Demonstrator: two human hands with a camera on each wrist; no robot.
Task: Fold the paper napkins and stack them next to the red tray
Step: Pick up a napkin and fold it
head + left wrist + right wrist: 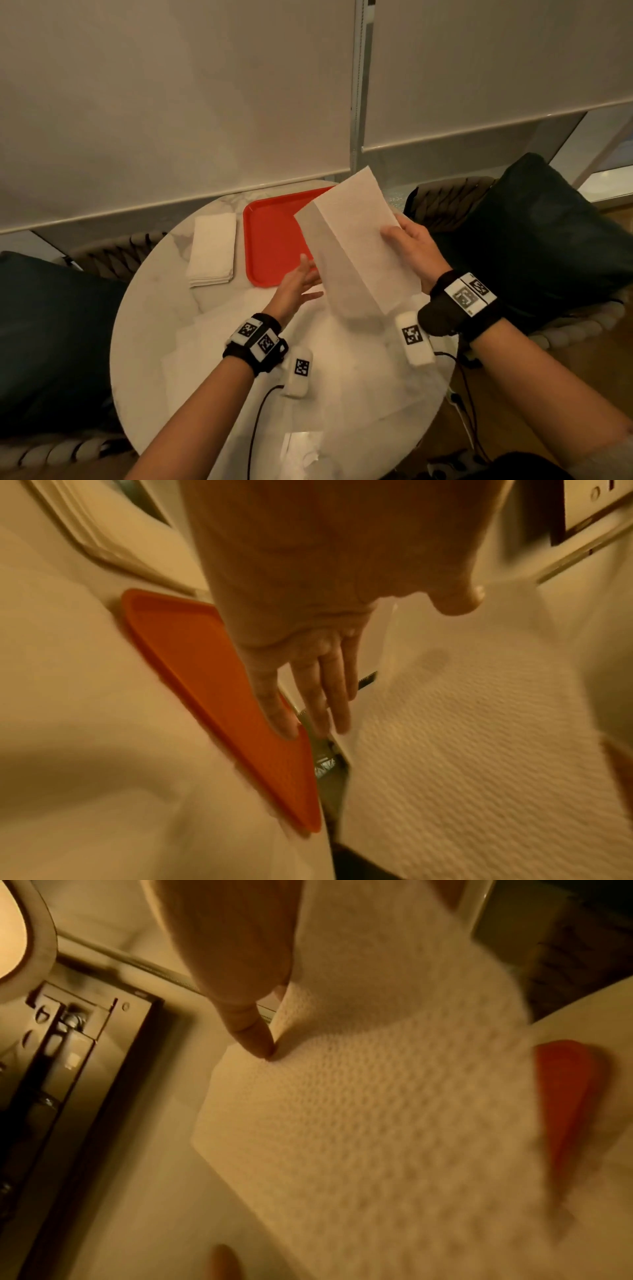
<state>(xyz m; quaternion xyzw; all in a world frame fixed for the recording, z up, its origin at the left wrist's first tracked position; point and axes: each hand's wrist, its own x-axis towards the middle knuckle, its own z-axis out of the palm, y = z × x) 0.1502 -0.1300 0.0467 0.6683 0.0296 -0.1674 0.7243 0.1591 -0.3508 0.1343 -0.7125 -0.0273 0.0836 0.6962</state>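
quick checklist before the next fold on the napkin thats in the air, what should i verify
1. Right hand pinches the napkin: ok.
2. Left hand grips the napkin: not ok, fingers straight beside its edge.
3. Napkin folded once, crease straight: ok.
4. Napkin edges aligned: cannot tell.
5. Folded stack sits beside the red tray: ok.
6. Unfolded napkins left on the table: ok.
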